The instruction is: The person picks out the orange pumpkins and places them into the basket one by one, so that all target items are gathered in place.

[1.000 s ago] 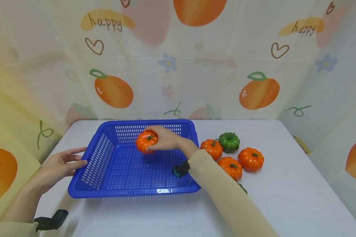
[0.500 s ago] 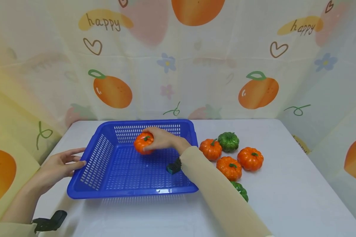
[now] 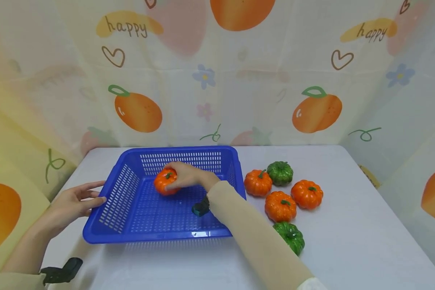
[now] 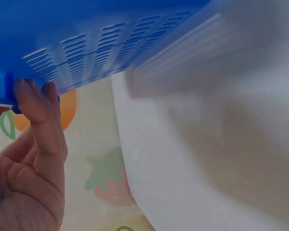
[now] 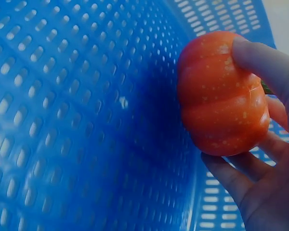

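My right hand grips a small orange pumpkin inside the blue perforated basket. In the right wrist view, the thumb presses one side of the ribbed pumpkin and the fingers bear on the other. A dark shadow lies beside it on the basket floor; I cannot tell whether it touches the floor. My left hand holds the basket's left rim. Fingers of the left hand curl over the rim in the left wrist view, where part of the thumb is cut off at the edge.
To the right of the basket, on the white table, stand several pumpkins. These include a dark green pumpkin at the back and a brighter green pumpkin in front, near my right sleeve. A fruit-printed curtain hangs behind.
My right hand has carried the orange pumpkin left and slightly lower within the basket. The front green pumpkin has come out from behind my sleeve. My left hand stays at the rim.
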Motion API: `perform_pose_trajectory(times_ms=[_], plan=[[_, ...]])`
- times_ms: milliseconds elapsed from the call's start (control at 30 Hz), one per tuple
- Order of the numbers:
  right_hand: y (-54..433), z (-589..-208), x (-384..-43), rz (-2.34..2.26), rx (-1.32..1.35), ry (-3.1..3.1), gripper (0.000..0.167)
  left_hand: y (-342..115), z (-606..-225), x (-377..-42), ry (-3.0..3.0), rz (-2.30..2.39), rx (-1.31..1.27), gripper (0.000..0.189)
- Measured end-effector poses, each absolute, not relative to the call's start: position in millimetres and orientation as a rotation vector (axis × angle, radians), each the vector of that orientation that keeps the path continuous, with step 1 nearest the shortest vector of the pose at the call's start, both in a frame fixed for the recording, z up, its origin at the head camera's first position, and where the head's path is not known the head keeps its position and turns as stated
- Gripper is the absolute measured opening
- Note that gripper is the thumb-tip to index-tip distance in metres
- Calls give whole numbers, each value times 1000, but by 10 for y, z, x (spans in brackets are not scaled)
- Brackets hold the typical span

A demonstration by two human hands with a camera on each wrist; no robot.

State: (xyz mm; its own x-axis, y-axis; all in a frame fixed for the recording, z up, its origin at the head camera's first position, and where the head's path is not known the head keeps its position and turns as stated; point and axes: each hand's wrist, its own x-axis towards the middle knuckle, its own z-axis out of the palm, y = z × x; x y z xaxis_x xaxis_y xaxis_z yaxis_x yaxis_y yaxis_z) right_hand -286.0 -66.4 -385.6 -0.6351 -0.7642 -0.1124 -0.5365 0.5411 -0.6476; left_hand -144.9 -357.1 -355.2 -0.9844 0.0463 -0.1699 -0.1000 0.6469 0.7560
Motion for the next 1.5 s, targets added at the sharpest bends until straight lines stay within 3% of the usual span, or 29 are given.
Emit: perform_pose_trajectory(times_ms=[1500], plan=[[-992,-3877,-2800,-654,-1161,2404,66,-3558,-3505,-1427,2685,1254,-26,70]])
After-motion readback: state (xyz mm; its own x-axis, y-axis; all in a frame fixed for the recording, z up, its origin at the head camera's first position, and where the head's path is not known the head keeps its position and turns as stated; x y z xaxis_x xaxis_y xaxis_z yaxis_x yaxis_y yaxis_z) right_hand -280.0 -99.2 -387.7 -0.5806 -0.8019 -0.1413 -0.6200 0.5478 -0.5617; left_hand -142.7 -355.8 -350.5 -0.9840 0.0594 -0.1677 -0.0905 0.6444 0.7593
